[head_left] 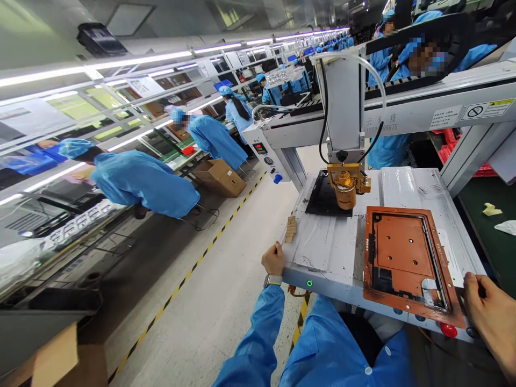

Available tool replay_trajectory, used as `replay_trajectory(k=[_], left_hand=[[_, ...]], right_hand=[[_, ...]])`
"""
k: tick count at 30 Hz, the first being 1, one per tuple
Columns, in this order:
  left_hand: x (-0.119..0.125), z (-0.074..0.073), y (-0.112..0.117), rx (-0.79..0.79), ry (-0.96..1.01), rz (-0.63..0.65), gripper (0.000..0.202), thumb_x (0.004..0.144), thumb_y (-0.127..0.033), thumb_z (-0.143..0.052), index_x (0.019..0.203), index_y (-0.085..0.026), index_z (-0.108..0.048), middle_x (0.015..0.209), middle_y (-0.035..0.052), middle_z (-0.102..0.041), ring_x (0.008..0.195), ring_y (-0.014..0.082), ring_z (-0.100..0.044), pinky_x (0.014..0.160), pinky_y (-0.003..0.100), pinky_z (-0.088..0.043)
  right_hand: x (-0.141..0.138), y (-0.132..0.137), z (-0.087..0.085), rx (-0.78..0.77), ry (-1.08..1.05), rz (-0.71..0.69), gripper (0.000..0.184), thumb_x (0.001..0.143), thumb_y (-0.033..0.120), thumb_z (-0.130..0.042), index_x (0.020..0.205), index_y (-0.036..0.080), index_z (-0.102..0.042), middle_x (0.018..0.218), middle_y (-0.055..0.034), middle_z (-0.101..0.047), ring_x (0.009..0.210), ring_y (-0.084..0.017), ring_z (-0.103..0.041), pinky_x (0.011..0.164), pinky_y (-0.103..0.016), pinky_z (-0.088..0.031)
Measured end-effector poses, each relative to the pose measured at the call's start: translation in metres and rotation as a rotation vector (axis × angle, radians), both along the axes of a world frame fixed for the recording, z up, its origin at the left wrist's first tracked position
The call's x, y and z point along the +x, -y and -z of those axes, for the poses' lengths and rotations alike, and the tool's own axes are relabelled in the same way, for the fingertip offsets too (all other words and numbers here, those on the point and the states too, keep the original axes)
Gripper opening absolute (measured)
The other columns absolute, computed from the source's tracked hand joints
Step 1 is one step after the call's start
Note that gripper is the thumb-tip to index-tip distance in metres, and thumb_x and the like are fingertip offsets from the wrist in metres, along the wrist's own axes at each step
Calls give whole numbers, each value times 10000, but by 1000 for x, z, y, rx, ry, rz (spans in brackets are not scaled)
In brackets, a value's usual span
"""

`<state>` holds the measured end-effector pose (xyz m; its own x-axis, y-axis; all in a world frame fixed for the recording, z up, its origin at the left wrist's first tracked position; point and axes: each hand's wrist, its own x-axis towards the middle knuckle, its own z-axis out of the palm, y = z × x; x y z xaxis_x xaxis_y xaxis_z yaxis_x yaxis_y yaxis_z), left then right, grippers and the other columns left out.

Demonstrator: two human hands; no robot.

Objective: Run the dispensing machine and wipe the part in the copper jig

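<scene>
My left hand (pixel 273 259) is closed in a fist at the front left corner of the machine's white bed (pixel 318 255), with nothing visible in it. My right hand (pixel 488 303), fingers curled in, rests by the bed's front right edge, close to a reddish-brown fixture plate (pixel 397 244). A thin black frame with a shiny patch lies in that plate, which overhangs the front edge slightly. Farther back, a brass-coloured cylindrical head (pixel 345 192) hangs over a flat black panel (pixel 318 198). Near my left hand lies a small cardboard scrap (pixel 291 229).
A gantry beam (pixel 415 107) spans the bed. On the front face are a green-lit button (pixel 309 283) and a red button (pixel 448 329). To the right is a dark green surface (pixel 495 242). Left, beyond a striped floor line (pixel 205 252), co-workers in blue line a bench.
</scene>
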<state>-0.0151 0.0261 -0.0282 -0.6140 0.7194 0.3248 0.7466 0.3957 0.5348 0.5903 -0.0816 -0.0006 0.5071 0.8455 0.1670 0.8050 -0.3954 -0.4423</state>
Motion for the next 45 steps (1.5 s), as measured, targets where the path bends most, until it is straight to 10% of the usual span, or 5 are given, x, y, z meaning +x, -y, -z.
replay_trajectory(k=[45], left_hand=[[-3, 3, 2, 39, -25, 10, 539, 1080, -415, -487, 580, -218, -449, 592, 59, -543, 621, 176, -398, 680, 354, -208]], right_hand=[[-1, 1, 1, 108, 19, -29, 470, 1022, 642, -396, 847, 255, -598, 546, -27, -459, 544, -245, -455, 614, -352, -245]])
